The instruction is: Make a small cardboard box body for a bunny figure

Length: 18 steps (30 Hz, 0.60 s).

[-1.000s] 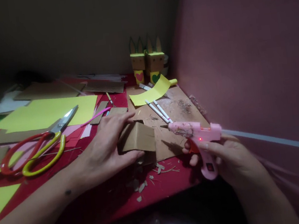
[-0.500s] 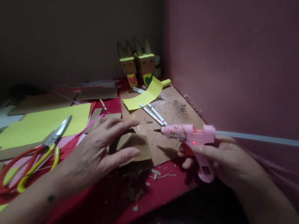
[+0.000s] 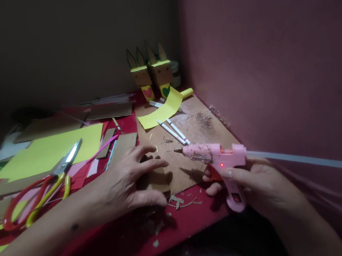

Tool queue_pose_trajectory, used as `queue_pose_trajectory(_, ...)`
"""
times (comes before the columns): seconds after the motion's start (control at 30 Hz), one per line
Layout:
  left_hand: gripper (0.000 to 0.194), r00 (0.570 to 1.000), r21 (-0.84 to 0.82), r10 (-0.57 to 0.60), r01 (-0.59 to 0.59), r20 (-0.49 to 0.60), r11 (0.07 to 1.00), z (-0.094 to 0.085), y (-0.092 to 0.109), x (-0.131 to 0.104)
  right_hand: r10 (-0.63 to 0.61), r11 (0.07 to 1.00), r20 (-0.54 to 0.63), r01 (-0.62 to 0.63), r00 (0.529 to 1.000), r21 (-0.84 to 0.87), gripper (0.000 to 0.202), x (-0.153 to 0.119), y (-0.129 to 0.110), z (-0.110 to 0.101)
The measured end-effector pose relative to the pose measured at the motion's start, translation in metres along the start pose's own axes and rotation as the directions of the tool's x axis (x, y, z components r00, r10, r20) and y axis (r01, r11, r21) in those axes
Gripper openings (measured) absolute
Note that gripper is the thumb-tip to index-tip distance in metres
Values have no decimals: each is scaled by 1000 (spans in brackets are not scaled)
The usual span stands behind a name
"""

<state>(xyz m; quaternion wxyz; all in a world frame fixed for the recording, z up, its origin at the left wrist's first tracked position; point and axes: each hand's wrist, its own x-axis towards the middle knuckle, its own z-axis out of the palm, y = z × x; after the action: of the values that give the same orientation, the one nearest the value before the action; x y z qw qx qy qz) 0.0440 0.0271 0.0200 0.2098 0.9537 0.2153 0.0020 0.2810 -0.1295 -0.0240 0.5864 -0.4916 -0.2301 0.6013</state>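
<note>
A pink hot glue gun [image 3: 203, 152] is in my right hand [image 3: 256, 179], which is closed round its grip, with fingers by the orange trigger. Its red light is on, the nozzle points left, and a long clear glue stick [image 3: 306, 160] sticks out of the back. My left hand [image 3: 127, 181] is bent over a folded piece of brown cardboard [image 3: 154, 182], fingers on the far side and thumb on the near side. The hand covers part of that cardboard. A gap separates the nozzle from the cardboard.
Red-and-yellow-handled scissors [image 3: 55, 175] lie on yellow paper [image 3: 52, 149] at the left. White markers [image 3: 173, 132] and a curled yellow strip [image 3: 162, 111] rest on the wooden board [image 3: 195, 170]. Two cardboard figures [image 3: 152, 74] stand behind. A pink wall [image 3: 274, 57] bounds the right.
My left hand has shifted slightly right and down, its fingers more bent over the cardboard, which shows less. The view has turned a little. The glue gun stays in my right hand.
</note>
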Motion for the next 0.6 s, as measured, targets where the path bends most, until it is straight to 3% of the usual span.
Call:
queue_pose_trajectory(0.1,80,995,-12,3,-2,98,1000,-6,-3,-6,-26,995,24,24,999,96,19,-1,2,5)
queue_pose_trajectory(0.2,60,990,-8,-16,17,141,1000,-11,-5,-9,-112,961,48,96,993,260,16,0,8,15)
queue_pose_trajectory(0.3,39,993,-25,-27,30,113,999,-13,-4,-8,-133,896,19,112,991,429,17,3,17,33)
queue_pose_trajectory(0.47,36,1000,-48,11,-10,29,999,-7,-6,-5,-104,838,14,80,994,540,19,10,28,61)
queue_pose_trajectory(0.6,37,999,-94,45,-46,-10,995,-2,-11,-7,-89,837,81,30,993,546,20,18,29,69)
